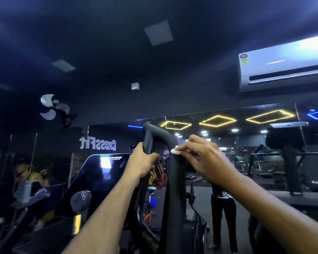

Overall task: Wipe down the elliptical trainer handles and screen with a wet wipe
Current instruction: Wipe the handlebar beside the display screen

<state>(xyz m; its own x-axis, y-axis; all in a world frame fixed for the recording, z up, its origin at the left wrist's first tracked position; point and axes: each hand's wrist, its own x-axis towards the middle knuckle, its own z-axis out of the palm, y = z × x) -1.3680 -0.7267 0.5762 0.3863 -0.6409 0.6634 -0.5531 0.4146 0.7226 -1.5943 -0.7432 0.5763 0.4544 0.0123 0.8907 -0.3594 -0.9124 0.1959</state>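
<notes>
From the head view, a smooth black tubular handle [170, 162] loops upward at centre. The left hand [141, 165] wraps its fingers around the handle's thinner left bar. The right hand [200, 158] pinches a small crumpled white wet wipe [175, 150] against the handle's thick right bar. Left of the handle tilts a glossy dark screen [99, 178].

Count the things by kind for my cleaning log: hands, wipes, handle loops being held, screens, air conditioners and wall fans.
Hands: 2, left hand gripping the handle, right hand pinching the wipe
Wet wipe: 1
Handle loop: 1
Screen: 1
Air conditioner: 1
Wall fan: 1
Total: 7
</notes>
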